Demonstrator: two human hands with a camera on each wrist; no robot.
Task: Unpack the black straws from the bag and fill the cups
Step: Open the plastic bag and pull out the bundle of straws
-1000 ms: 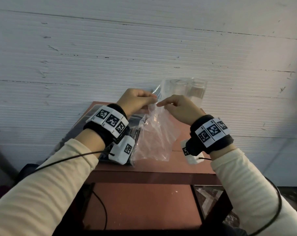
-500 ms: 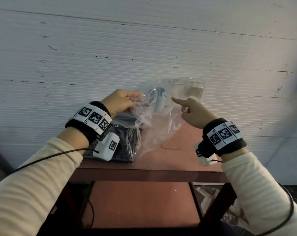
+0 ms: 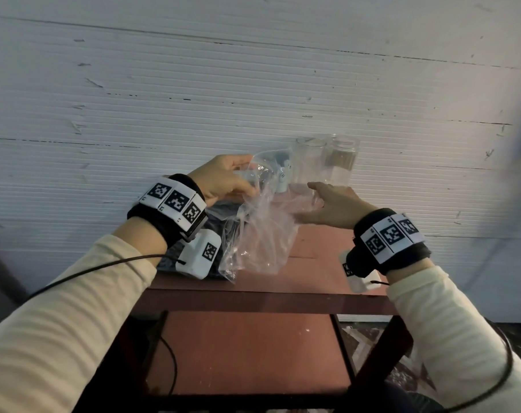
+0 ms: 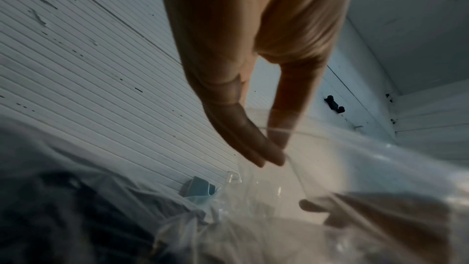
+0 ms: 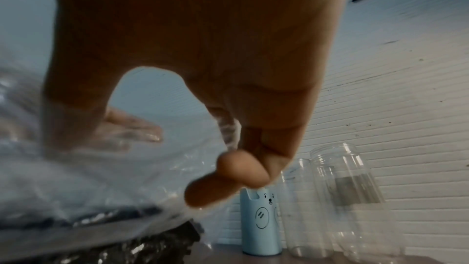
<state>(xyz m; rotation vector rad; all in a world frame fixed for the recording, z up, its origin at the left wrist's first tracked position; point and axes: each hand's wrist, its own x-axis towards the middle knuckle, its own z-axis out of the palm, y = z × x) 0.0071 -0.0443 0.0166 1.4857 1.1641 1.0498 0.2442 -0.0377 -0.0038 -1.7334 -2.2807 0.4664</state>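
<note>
A clear plastic bag (image 3: 262, 234) hangs over the red table (image 3: 318, 263), held up between both hands. My left hand (image 3: 223, 180) pinches the left side of the bag's mouth between thumb and fingers (image 4: 269, 154). My right hand (image 3: 333, 204) holds the right side, with the thumb under the plastic and the fingertips (image 5: 241, 172) curled. A dark bundle of black straws (image 3: 220, 222) lies in wrapping on the table under the left wrist, also seen low in the right wrist view (image 5: 152, 246). A small blue cup (image 3: 283, 174) and two clear cups (image 3: 310, 159) stand at the back by the wall.
The white ribbed wall (image 3: 253, 99) rises directly behind the cups. The table is narrow, with its front edge (image 3: 268, 296) just below my wrists and a lower shelf (image 3: 247, 353) beneath. A cable runs from each wrist along the sleeve.
My hands have drawn apart, left going left and right going right, and the bag's mouth has spread wider. The bag has lifted towards the cups.
</note>
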